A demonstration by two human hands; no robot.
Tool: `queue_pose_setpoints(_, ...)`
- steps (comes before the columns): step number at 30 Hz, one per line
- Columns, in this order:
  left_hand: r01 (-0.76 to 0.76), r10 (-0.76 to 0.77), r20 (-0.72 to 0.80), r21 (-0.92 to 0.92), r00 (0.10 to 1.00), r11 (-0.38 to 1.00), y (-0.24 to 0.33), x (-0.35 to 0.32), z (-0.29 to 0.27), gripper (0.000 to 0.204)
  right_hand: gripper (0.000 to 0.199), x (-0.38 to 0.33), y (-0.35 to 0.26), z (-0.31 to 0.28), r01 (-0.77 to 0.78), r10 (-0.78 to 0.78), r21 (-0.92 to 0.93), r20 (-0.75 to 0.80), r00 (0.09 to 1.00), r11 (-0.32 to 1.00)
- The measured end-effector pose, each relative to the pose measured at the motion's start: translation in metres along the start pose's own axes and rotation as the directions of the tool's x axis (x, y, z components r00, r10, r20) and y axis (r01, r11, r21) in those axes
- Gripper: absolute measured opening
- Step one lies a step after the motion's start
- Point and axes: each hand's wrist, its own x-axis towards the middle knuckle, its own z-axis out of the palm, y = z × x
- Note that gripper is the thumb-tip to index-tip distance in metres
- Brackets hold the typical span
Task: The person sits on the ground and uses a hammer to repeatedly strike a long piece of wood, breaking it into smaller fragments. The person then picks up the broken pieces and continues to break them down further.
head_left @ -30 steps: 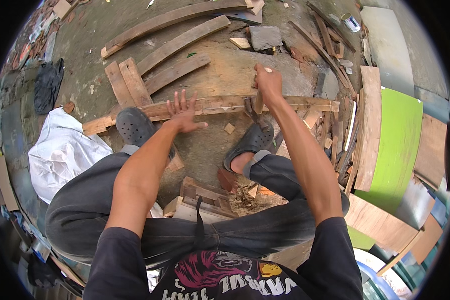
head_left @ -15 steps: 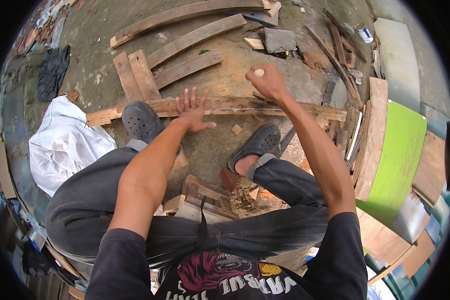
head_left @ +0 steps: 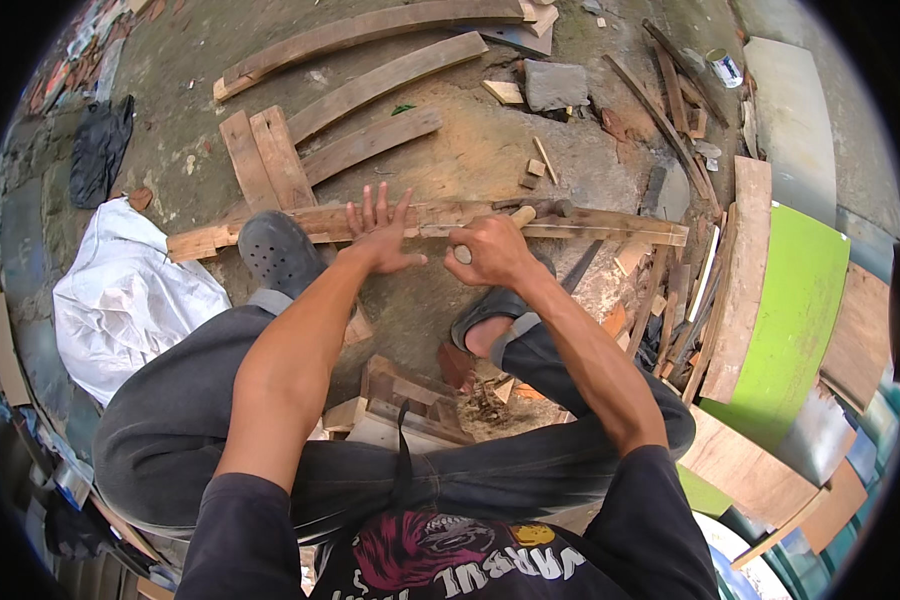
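Left hand (head_left: 382,235) is flat, fingers spread, pinning the long weathered wooden slat (head_left: 610,226) lying across the dirt ground in front of both shoes. Right hand (head_left: 490,250) is fisted round a wooden-handled hammer (head_left: 530,211). I'd keep those fingers well off the strike spot. Can't make out any nail; the hammer head is mostly hidden.

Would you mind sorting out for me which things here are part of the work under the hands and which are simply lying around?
In use:
- long wooden plank, pressed flat by the left hand
- hammer, its handle gripped by the right hand

Lying about:
- white sack
- curved boards
- grey stone block
- green panel
- small tin can
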Motion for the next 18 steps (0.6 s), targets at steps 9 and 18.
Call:
queue_pose_setpoints(9,-0.014,0.014,-0.004,-0.006,1.000,1.000,-0.004,0.001,0.001,0.127,0.029,-0.085,0.089,-0.079,-0.095,0.557,0.830,-0.279,0.782,0.550)
queue_pose_setpoints(18,-0.014,0.014,-0.037,0.010,0.999,1.000,-0.006,0.000,0.005,0.124,0.029,-0.130,0.116,-0.103,0.006,0.691,0.959,-0.209,0.692,0.284)
